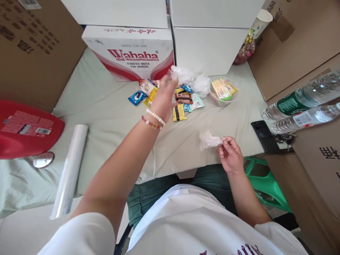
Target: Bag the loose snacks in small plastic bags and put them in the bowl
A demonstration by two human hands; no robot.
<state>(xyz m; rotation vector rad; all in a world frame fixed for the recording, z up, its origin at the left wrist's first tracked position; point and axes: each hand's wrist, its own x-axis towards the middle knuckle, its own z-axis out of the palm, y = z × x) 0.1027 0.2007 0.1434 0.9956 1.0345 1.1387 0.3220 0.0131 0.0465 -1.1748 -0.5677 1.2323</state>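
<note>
Two hands: left hand (163,99) over snack packets (183,101), right hand (230,154) pinching plastic bag (209,140)

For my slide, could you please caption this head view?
Left hand reaches over snack packets; right hand pinches a plastic bag.

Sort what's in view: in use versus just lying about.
In use: left hand over snack packets; right hand pinching thin plastic bag.
Lying about: plastic roll, water bottles, phone, paper cup.
</note>
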